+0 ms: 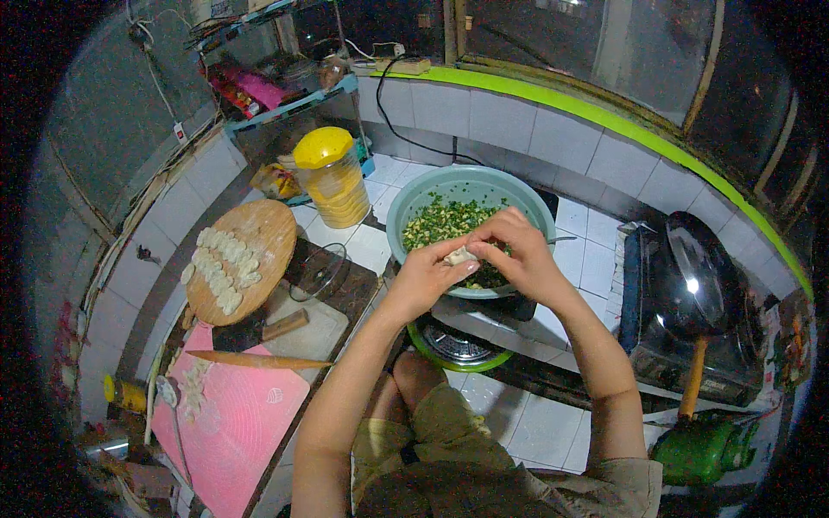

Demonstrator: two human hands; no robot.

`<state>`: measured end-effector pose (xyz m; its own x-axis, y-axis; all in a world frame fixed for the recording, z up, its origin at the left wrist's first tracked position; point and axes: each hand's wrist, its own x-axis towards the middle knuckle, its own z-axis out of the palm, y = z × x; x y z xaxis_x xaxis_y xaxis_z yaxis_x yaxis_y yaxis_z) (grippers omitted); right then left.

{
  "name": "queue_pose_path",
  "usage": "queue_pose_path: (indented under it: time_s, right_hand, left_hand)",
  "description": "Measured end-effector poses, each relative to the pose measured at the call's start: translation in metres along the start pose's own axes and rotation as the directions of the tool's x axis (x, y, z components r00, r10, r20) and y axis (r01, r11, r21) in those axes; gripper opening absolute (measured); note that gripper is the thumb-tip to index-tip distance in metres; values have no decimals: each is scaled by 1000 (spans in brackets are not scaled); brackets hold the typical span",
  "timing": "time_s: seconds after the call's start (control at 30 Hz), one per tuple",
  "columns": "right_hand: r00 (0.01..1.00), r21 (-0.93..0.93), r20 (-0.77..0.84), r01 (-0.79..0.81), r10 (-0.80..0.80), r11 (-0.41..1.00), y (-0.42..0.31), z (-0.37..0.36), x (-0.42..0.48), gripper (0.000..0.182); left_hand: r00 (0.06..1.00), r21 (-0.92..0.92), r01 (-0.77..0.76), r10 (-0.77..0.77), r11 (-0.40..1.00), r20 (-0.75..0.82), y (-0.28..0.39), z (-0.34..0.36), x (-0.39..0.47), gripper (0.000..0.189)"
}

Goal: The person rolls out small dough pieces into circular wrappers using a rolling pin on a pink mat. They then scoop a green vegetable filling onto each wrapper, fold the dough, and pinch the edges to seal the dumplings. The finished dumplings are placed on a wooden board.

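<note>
Between the fingers of both my hands is a small white dough dumpling (460, 255), pinched at its edge. My left hand (429, 275) supports it from the left, and my right hand (515, 249) grips it from the right. Both are above the near side of a grey-green basin (471, 175), which holds a chopped green and yellow filling (443, 219). A thin utensil handle (562, 239) pokes out over the basin's right rim. To the left, rows of shaped dumplings (217, 272) lie on a round wooden board (269, 236).
A pink silicone mat (239, 427) bears dough pieces (193, 388), a tapered rolling pin (259, 360) and a long-handled spoon (176, 421). Beside it is a cleaver (285, 325) on a pale cutting board (324, 324). A yellow-lidded jar (332, 188) stands behind. At right, a black wok (690, 278) rests on a stove.
</note>
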<state>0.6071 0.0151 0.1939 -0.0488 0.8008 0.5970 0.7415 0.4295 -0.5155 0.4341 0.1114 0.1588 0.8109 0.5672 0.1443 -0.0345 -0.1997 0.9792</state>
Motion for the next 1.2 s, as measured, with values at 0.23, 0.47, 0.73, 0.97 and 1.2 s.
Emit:
queue_pose_path:
  time_s: [0.23, 0.47, 0.73, 0.97, 1.2]
  right_hand:
    - [883, 193, -33, -453, 467, 870, 21, -1, 4, 13]
    - [953, -301, -272, -216, 133, 929, 16, 22, -7, 16]
    - [921, 411, -127, -290, 369, 864, -54, 80, -5, 13]
    - [980, 402, -64, -148, 189, 903, -93, 149, 17, 10]
    - [991, 498, 85, -134, 106, 857, -152, 230, 35, 15]
  left_hand:
    - [998, -369, 50, -63, 928, -24, -11, -2, -3, 33]
    - [990, -619, 96, -137, 780, -19, -7, -11, -26, 36]
    - [993, -624, 16, -85, 781, -81, -6, -35, -77, 34]
    - [951, -548, -49, -129, 835, -282, 1, -79, -147, 29]
    - [861, -554, -85, -219, 828, -459, -8, -136, -233, 25]
